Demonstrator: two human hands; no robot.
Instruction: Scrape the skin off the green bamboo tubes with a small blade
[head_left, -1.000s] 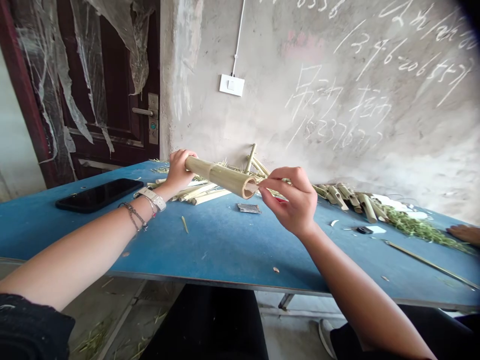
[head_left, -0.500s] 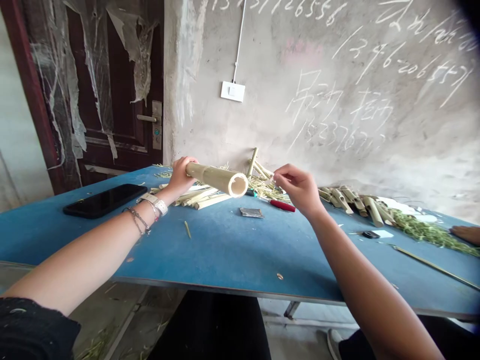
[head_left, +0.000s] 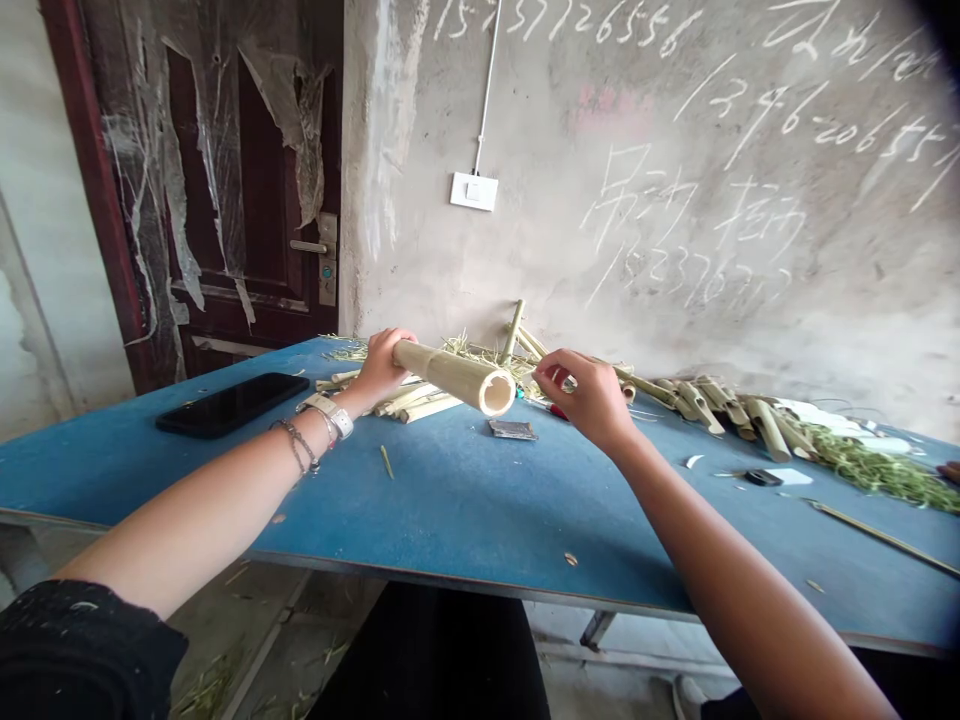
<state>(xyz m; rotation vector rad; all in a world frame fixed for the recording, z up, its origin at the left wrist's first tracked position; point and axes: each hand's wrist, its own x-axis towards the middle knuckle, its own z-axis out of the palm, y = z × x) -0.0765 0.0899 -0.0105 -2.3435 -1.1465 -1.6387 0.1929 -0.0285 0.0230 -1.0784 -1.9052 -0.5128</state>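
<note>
Bamboo tube (head_left: pixel 452 377), one: one end in your left hand (head_left: pixel 385 362), fingers wrapped round; open end near the fingertips of your right hand (head_left: pixel 590 397). Right thumb and forefinger: nearly together; cannot tell if pinching anything.

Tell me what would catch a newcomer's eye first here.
First, the bamboo tube, held in the left hand above the blue table, with the right hand near its open end. Then the big white writing on the grey wall behind, and the torn plastic hanging on the dark door at the picture's left.
</note>
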